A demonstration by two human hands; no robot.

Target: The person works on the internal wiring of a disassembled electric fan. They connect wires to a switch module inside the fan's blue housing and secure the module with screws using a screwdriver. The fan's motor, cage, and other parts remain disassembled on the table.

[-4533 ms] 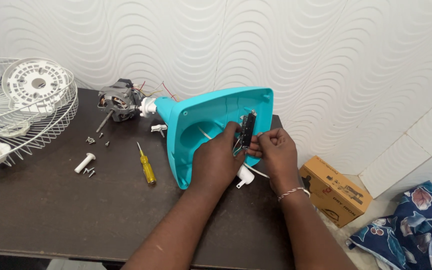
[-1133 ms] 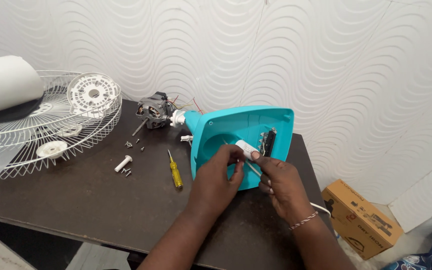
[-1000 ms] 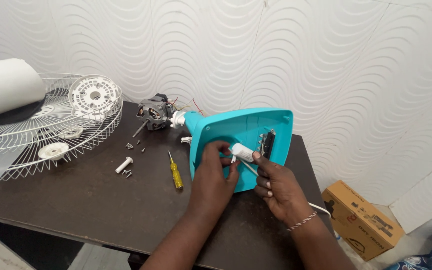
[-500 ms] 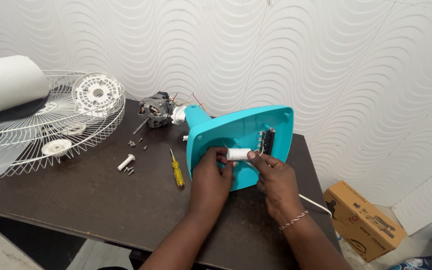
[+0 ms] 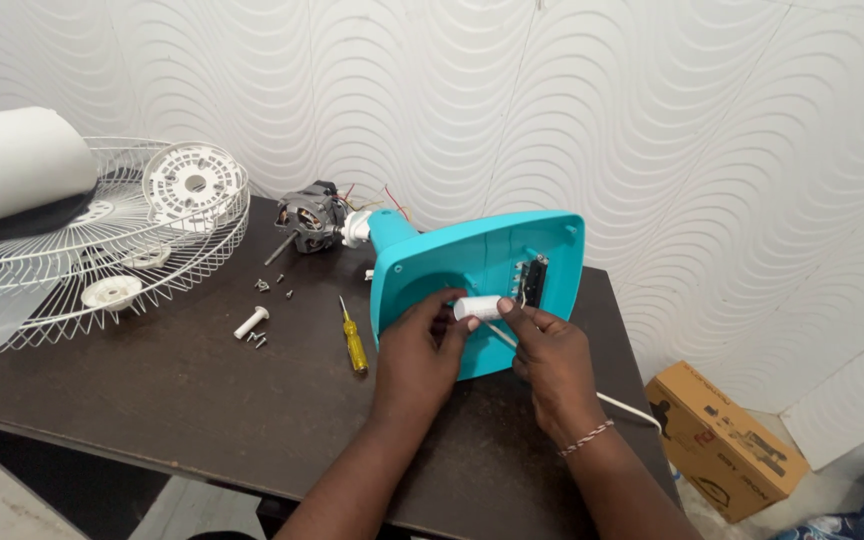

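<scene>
Against a rippled white wall, left hand (image 5: 420,352) and right hand (image 5: 550,362) pinch opposite ends of a white cylinder (image 5: 478,307), lying crosswise against the teal fan base (image 5: 472,262).

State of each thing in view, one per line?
Teal base: tipped on its side, underside open.
White cylinder: held by both hands.
Left hand: gripping cylinder.
Right hand: pinching cylinder.
Motor: bare, uncovered.
Screwdriver: lying flat.
Grille: detached, lying flat.

White wavy wall, dark table

Embossed wall (image 5: 702,130) fills the upper frame, brown table (image 5: 152,400) sits lower left, pale floor (image 5: 842,490) plus a cardboard box (image 5: 727,440) lower right.
</scene>
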